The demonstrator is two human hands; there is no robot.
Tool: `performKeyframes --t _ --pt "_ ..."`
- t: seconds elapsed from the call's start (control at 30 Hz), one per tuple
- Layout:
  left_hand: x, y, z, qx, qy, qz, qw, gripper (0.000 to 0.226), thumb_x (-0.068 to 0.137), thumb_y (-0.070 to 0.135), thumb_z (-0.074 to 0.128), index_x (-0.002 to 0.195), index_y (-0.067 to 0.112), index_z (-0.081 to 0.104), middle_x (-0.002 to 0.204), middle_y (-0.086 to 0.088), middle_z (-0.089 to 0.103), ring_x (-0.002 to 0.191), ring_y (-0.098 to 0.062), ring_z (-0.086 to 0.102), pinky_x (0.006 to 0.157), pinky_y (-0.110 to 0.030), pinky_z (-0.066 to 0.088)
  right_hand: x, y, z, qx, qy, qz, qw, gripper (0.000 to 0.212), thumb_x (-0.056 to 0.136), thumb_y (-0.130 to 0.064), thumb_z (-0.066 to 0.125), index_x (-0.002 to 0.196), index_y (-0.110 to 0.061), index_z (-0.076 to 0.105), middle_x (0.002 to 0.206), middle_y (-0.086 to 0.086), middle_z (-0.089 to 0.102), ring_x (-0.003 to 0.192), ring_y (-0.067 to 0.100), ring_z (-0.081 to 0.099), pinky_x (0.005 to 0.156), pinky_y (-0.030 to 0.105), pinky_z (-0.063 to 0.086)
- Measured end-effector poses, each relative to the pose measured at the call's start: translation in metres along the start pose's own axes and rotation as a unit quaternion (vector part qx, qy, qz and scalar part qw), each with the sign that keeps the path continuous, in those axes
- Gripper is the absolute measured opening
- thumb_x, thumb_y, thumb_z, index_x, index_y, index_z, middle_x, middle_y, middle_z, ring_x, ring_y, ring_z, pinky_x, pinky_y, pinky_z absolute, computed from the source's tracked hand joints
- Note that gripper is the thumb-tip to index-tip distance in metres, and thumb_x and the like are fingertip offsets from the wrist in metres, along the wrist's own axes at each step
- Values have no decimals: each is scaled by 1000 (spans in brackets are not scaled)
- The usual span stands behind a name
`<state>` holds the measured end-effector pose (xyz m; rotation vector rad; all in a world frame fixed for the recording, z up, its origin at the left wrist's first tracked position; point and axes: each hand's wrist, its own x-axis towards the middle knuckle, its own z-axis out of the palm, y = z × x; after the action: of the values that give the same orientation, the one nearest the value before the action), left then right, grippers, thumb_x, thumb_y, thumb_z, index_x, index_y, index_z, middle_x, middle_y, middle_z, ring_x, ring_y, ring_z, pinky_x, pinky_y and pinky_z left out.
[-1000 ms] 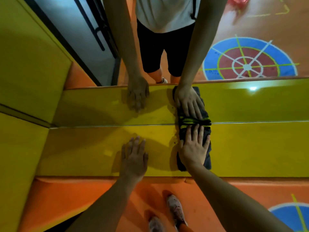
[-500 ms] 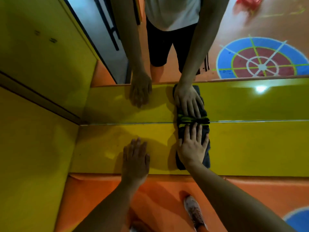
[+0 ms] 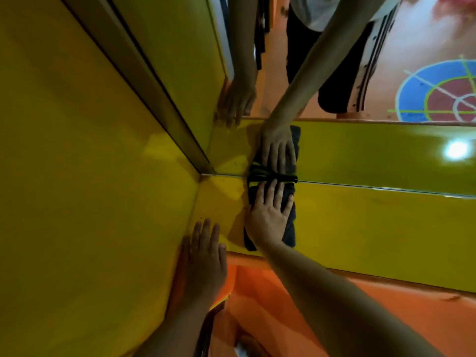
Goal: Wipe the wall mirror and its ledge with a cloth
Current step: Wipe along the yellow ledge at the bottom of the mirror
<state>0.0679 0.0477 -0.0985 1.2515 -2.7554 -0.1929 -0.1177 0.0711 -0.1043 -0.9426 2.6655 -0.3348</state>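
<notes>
Under the flat right hand, the cloth has slid leftward along the ledge, probably finishing that end. The left hand rests flat alongside.

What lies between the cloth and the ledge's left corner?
Nothing along the mirror; the ledge there is bare. Only the left hand rests flat on the ledge's front edge by the side wall, left of the cloth.

The way left is blocked by the yellow side wall, near the cloth. The gap between them is partly filled by the left hand. The back is closed off by the mirror. Open ledge is seen to the right.
</notes>
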Motion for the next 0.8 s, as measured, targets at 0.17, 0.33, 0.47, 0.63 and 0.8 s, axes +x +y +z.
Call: performKeyframes --t 0.17,0.33,0.47,0.63,0.8 --pt "-18 -20 8 -48 18 -30 998 54 110 34 28 151 8 50 163 -13 38 153 -30 29 121 -49 25 5 -39 13 -6 -35 -68 997 70 107 -38 28 164 -13 -3 171 13 -11 157 33 -18 123 58 -13" --pt "-46 -23 10 -110 32 -19 993 56 112 40 24 152 8 47 163 -12 39 154 -31 28 124 -44 20 10 -76 22 -21 -53 -130 990 68 107 -35 24 164 -12 -4 171 14 -11 157 33 -17 124 59 -10" --pt "-74 -32 3 -125 37 13 991 53 111 36 27 155 11 45 165 -9 36 157 -28 23 126 -39 19 20 -93 28 -56 -64 -232 969 68 108 -47 20 165 -15 3 173 7 -4 158 26 -13 126 56 -6" --pt "-107 -46 2 -112 35 1 993 50 110 32 34 154 12 46 165 -7 35 156 -27 26 124 -40 25 13 -91 23 -66 -87 -256 961 69 106 -52 18 165 -17 7 173 0 0 159 22 -8 125 58 -1" --pt "-138 -50 -5 -131 28 -35 990 50 111 35 30 155 16 44 166 -2 33 157 -21 22 121 -42 27 -56 -83 31 -49 -140 -307 940 67 101 -42 27 163 -17 19 173 -1 10 159 22 2 124 57 4"
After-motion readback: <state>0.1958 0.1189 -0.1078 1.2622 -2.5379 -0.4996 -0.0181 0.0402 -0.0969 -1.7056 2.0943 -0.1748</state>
